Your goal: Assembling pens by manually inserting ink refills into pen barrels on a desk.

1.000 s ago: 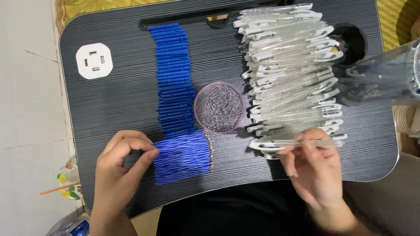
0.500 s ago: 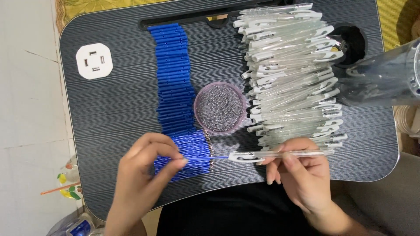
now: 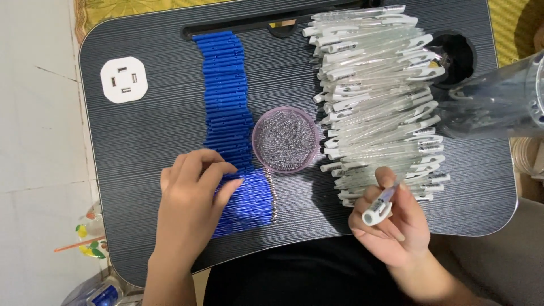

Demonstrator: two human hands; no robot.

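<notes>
Our left hand (image 3: 190,198) lies spread, fingers loose, over the blue refills (image 3: 249,198), hiding part of the bundle near the lap desk's (image 3: 141,141) front edge. Beside them sits the pink dish (image 3: 284,140). Our right hand (image 3: 391,224) pinches one clear pen barrel (image 3: 381,205), below the stacked barrels (image 3: 377,96).

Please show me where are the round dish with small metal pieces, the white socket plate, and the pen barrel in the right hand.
round dish (image 3: 285,140), head view, its middle.
white socket plate (image 3: 124,80), head view, its centre.
pen barrel (image 3: 379,205), head view, near its white end.
</notes>
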